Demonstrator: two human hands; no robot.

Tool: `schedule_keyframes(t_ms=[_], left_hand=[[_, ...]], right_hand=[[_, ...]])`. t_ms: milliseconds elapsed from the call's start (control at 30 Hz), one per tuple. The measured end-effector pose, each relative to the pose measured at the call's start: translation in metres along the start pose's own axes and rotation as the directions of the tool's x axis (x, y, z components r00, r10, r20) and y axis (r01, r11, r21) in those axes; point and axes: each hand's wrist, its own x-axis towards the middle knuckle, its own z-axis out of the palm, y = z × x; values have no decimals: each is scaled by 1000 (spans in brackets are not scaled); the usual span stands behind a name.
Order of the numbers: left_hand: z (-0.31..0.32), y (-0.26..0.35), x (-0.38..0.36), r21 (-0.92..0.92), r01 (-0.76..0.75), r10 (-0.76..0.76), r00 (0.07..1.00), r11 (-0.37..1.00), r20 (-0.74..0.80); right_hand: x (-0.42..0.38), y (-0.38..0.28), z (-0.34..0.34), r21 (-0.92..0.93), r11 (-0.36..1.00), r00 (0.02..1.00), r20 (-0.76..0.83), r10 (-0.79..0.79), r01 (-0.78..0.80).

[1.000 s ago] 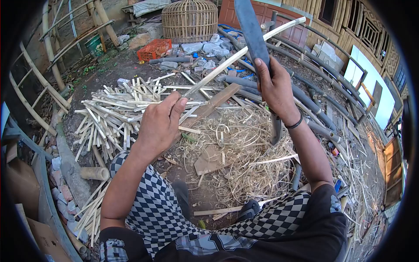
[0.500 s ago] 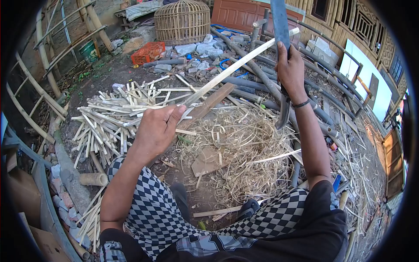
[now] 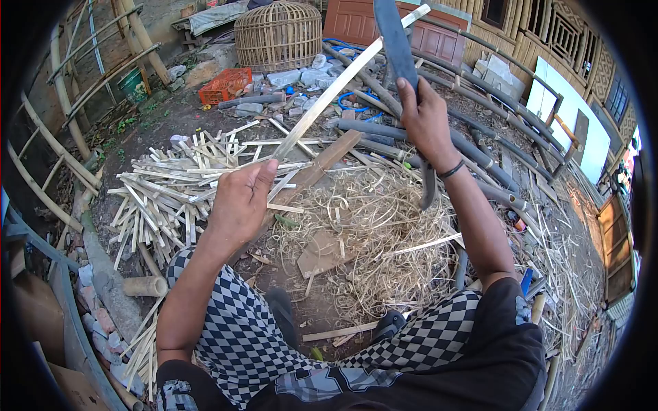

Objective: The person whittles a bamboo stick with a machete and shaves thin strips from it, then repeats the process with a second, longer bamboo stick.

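Note:
A long pale bamboo strip (image 3: 322, 101) slants up from my left hand (image 3: 241, 198), whose fingers are closed round its lower end. High on the right, my right hand (image 3: 426, 122) grips a large dark machete (image 3: 396, 44), its thumb on the blade and the blade pointing up. The blade crosses in front of the strip near its upper end. The machete's curved handle end (image 3: 428, 188) hangs below my right wrist. Beneath my hands, a wooden board (image 3: 329, 161) leans over a heap of thin curled shavings (image 3: 384, 233).
Many cut strips (image 3: 161, 195) are piled at left. Dark bamboo poles (image 3: 480, 140) lie at right. Farther back are a woven bamboo cage (image 3: 277, 38), an orange crate (image 3: 225, 85) and rubble (image 3: 284, 78). A short bamboo piece (image 3: 145, 286) lies beside my left knee.
My right hand and the machete have moved left and slightly down in the view. The strip is steeper, its upper end farther left. The left hand stays closed on it.

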Motion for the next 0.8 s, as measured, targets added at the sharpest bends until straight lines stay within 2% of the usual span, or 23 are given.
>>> schedule_keyframes(t_ms=[33,67,100,167,200,233,300,333,433,500,533,633,667,700,800], left_hand=[[-2,-2,1,2,-5,5,1000,1000,-2],[-7,-6,2,38,9,-9,1000,999,-6],[-11,-9,3,73,25,-25,1000,997,-12],[-13,-6,1,73,39,-39,999,997,-7],[-10,-5,-2,61,-2,1,1000,998,10],[-7,-3,-4,49,-44,43,999,998,31],[-3,7,0,28,-32,31,999,999,34],[-3,10,3,18,-24,24,999,1000,23],[-12,-4,4,109,1,-4,1000,994,24],[-11,-4,3,110,-14,11,1000,994,25],[-9,-4,2,81,-43,42,999,996,16],[-1,4,1,28,-39,37,999,999,39],[0,7,2,5,-14,14,999,1000,51],[-1,5,3,7,-19,19,999,1000,46],[-13,0,4,82,15,-19,999,997,49]], right_hand=[[-4,-25,-5,135,907,902,237,360,-398],[-1,-6,-1,31,988,980,133,147,-152],[5,17,0,-99,991,994,55,-89,95],[24,22,-22,-182,982,998,27,-53,57],[35,30,-30,-41,998,999,-31,42,-43],[40,17,-40,57,955,956,-18,293,-292],[22,-4,-34,46,974,975,-12,224,-223],[5,-3,-18,-29,999,999,-18,-33,33],[-2,15,-6,-1,997,985,150,81,-82],[11,19,-19,-97,995,993,110,43,-33],[15,9,-29,30,985,984,71,165,-167],[14,5,-24,71,981,984,5,178,-178],[0,6,-6,-41,982,980,-67,-187,184],[-8,-9,-4,61,995,996,36,-78,75],[1,1,-3,88,996,992,118,-40,29]])
